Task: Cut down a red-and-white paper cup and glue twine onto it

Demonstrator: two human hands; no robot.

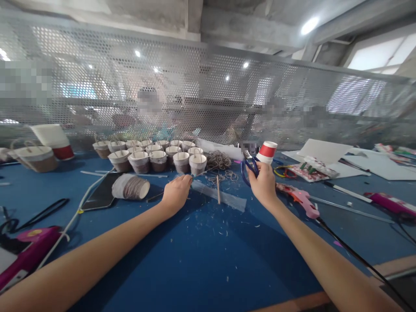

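My left hand is closed in a pinch over the middle of the blue table. A thin strand of twine shows beside it, and another bit runs from the fingertips toward the tangled twine pile. My right hand grips blue-handled scissors, their blades pointing away from me. A red and white paper cup stands just beyond that hand. Between the hands lie a strip of sheer white ribbon and a small wooden stick. Left of my left hand a wrapped cup rests on its side.
Several small handled buckets stand in rows at the back. A black phone and a magenta glue gun lie left. On the right are a pink glue gun, another magenta tool and white paper sheets. A perforated metal screen rises behind.
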